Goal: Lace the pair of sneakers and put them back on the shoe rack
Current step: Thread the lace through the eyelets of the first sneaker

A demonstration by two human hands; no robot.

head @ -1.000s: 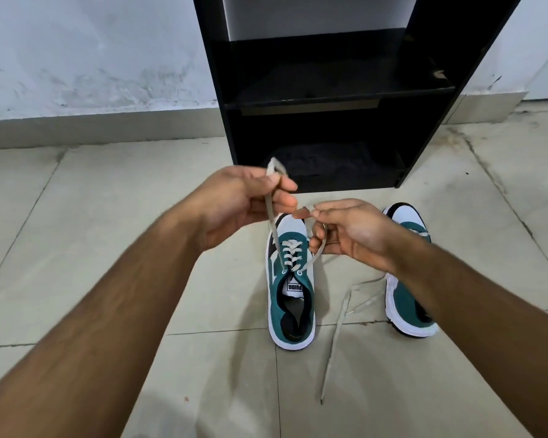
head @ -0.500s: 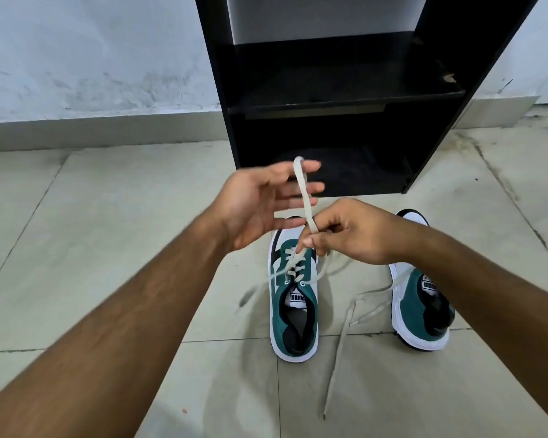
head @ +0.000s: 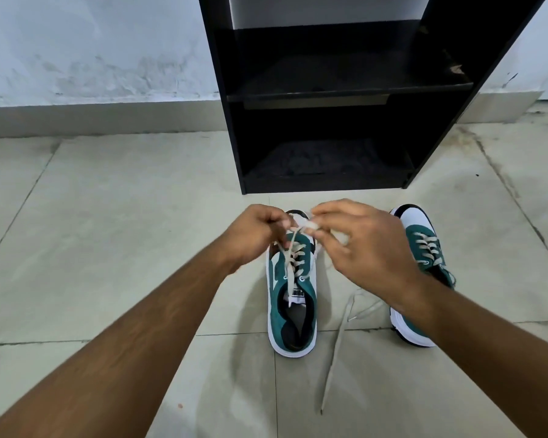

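Two green and white sneakers stand on the tiled floor, toes toward the black shoe rack (head: 329, 96). The left sneaker (head: 293, 308) lies straight below my hands. Its cream lace (head: 293, 252) is crossed through the eyelets and rises to my fingers. My left hand (head: 253, 232) pinches one end of that lace above the toe. My right hand (head: 361, 248) pinches the other end, close beside the left hand. The right sneaker (head: 424, 248) is partly hidden behind my right wrist. Its loose lace (head: 339, 336) trails over the floor between the shoes.
The rack has two open dark shelves, the lower one (head: 329, 162) near floor level just beyond the shoes. A pale wall with a skirting (head: 92, 118) runs behind it. Tiled floor (head: 108, 232) spreads to both sides.
My left hand has dropped from in front of the rack to the left sneaker's toe and shut on a lace end. Both hands now sit close together, low over the shoe.
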